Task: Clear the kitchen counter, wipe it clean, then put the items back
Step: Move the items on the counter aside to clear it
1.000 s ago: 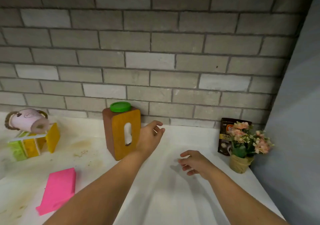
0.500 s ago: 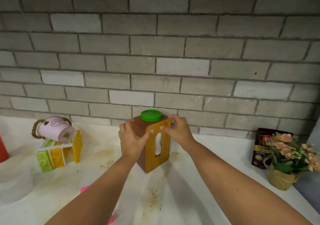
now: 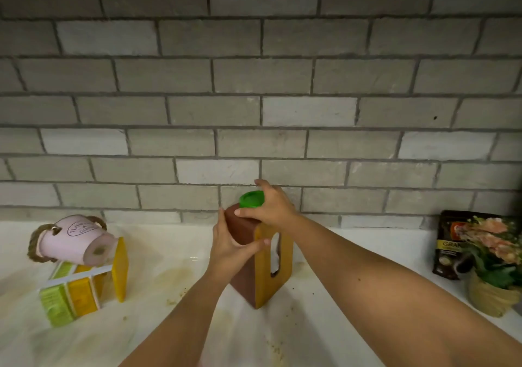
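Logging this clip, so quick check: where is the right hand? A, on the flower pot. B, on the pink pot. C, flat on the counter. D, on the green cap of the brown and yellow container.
D: the right hand curls around the green cap atop the brown and yellow container, whose side the left hand grips.

Dim, soft focus, wide-angle edge bending

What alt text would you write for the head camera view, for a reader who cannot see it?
Two hands hold a brown-and-yellow container on a stained white counter: the left hand grips its side, the right hand its green lid. A tipped pink pot lies on a coloured rack at left; a dark pouch and potted flowers stand at right.
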Demonstrator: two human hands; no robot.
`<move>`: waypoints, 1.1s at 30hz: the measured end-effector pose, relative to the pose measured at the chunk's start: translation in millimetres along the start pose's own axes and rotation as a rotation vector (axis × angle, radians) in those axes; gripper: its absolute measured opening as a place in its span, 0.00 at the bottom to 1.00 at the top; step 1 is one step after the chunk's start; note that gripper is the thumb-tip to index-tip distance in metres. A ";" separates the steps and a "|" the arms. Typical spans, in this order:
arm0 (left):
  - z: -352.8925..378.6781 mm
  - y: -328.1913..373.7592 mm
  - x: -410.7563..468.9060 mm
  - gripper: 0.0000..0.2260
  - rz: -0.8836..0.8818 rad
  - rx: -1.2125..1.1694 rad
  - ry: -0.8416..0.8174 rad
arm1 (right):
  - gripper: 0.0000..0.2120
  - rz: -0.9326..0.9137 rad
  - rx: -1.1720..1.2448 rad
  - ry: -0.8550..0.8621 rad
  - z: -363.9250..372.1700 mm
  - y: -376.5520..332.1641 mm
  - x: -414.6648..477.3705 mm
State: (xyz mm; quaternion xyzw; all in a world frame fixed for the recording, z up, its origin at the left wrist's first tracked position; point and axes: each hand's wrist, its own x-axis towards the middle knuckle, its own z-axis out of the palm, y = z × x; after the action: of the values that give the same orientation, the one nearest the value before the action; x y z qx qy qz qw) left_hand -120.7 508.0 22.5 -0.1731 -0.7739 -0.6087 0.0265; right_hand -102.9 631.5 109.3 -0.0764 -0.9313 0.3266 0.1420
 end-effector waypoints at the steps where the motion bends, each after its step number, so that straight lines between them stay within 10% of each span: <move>1: -0.1 -2.6 0.8 0.62 -0.007 -0.007 -0.016 | 0.44 0.003 -0.020 0.020 3.4 -0.4 0.1; 23: -1.6 49.4 -23.6 0.39 0.108 -0.195 -0.016 | 0.37 -0.049 0.437 0.505 -68.1 33.0 -58.8; 33: 83.6 102.7 -74.7 0.32 -0.156 -0.491 -0.227 | 0.35 -0.050 0.361 0.591 -141.5 84.0 -132.8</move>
State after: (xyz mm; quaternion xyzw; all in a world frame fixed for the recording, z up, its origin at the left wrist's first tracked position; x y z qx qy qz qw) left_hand -5.6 590.3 78.0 -0.1812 -0.6123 -0.7548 -0.1501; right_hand 71.6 748.4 133.5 -0.1186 -0.7787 0.4464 0.4246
